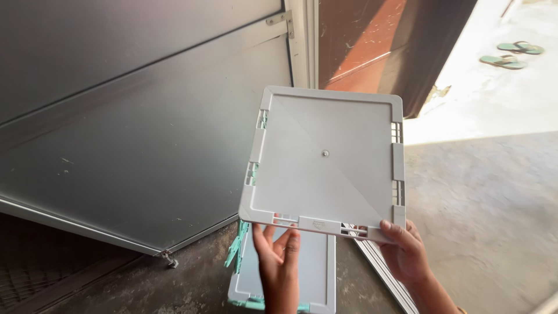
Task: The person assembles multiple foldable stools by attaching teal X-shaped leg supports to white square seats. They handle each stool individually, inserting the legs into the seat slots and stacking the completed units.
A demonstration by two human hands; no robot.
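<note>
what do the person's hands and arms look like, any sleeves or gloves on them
Both are bare: no gloves and no sleeves in view on the left hand or the right hand. No rings show on the visible fingers. At the right wrist, by the bottom edge, a small orange-yellow bit shows, perhaps a band; too little is visible to tell.

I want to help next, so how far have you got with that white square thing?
Done so far: the white square panel is lifted off the floor, flat face toward the camera. In hand: the right hand grips its lower right corner, while the left hand supports its bottom edge from below. Left: a second grey panel with mint-green clips lies on the concrete floor beneath, untouched.
</note>
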